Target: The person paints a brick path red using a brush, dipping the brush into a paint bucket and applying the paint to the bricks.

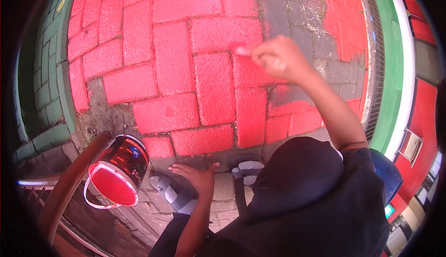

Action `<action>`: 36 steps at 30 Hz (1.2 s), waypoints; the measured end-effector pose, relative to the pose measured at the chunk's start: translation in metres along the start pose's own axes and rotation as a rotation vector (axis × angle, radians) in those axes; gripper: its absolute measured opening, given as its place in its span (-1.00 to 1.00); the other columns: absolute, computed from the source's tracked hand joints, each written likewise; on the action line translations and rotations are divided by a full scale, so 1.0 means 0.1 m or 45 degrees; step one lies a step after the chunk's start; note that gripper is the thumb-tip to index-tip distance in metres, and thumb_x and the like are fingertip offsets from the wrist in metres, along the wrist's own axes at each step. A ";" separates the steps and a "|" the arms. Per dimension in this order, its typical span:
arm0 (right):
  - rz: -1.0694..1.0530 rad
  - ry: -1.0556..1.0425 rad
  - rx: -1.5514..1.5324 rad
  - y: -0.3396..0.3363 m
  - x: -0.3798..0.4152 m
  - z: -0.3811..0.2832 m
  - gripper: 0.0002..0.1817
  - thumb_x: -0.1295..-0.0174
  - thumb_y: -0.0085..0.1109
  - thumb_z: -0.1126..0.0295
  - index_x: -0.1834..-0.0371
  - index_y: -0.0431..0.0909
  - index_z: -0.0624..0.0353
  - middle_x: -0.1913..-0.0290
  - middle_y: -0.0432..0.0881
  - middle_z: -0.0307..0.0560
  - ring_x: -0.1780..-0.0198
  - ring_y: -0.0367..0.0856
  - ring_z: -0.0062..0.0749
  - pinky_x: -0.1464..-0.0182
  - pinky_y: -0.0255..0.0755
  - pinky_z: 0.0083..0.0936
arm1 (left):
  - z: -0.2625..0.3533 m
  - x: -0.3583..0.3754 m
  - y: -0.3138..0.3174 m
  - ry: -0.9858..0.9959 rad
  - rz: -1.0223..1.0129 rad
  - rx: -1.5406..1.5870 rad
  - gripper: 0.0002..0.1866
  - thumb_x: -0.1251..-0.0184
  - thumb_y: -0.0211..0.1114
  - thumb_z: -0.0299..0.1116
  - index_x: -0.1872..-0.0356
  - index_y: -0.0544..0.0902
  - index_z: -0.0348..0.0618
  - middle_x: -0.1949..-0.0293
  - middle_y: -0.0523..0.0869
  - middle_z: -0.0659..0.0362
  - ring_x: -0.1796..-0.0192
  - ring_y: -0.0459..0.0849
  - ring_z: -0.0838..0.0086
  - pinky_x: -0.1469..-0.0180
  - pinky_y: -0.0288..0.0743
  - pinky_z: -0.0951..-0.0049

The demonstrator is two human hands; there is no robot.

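An outdoor walkway in daylight: paving bricks (214, 78), many painted red, spread beneath and around the closed right hand (278, 58). Right of its grip run a slatted grating (377, 62), a green strip (398, 66) and a red wall (424, 113); well left, green bricks (46, 78).

Tool (240, 49) blurred, partly hidden by right hand (280, 59); fine print on bucket (121, 157) unreadable.

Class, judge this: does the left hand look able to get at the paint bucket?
Probably yes: the left hand looks open and empty, the bucket is near it, and the wooden rail lies on the bucket's far side.
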State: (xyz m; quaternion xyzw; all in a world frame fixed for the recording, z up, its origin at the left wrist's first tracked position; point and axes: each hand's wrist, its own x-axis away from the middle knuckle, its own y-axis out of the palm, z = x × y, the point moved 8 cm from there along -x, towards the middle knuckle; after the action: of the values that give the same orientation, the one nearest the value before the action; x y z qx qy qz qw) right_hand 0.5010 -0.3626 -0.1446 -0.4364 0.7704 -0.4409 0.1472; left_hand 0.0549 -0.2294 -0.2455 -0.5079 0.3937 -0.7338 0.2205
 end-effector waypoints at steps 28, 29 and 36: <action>-0.008 -0.124 -0.607 -0.22 -0.07 0.51 -0.66 -0.06 0.38 0.55 0.64 0.32 0.15 0.50 0.59 -0.14 0.34 0.64 -0.56 0.37 0.38 -0.50 | 0.03 0.00 -0.02 -0.025 -0.029 0.080 0.76 0.43 0.80 0.17 -0.54 -0.33 -0.68 -0.57 -0.45 -0.56 -0.67 -0.47 -0.32 -0.70 -0.40 -0.06; -0.081 0.010 -0.393 -0.19 -0.23 0.70 -0.60 0.01 0.46 0.51 0.64 0.30 0.12 0.52 0.53 -0.17 0.36 0.62 -0.57 0.38 0.35 -0.49 | 0.03 0.00 -0.02 -0.030 -0.035 0.082 0.76 0.43 0.80 0.17 -0.54 -0.33 -0.68 -0.57 -0.45 -0.56 -0.67 -0.47 -0.32 -0.70 -0.40 -0.06; -0.330 0.052 -0.488 -0.18 -1.18 1.25 -0.58 -0.05 0.47 0.36 0.66 0.31 0.09 0.54 0.61 -0.25 0.40 0.64 -0.53 0.39 0.35 -0.45 | 0.09 0.00 -0.09 -0.059 -0.003 0.102 0.75 0.45 0.83 0.10 -0.54 -0.32 -0.67 -0.59 -0.42 -0.52 -0.68 -0.46 -0.28 -0.71 -0.36 -0.04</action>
State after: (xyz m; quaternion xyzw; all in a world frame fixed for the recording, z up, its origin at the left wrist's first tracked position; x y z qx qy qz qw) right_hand 0.6555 -0.3407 -0.2199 -0.5427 0.7804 -0.3104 -0.0118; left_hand 0.0639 -0.2274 -0.2365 -0.5161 0.3580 -0.7372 0.2489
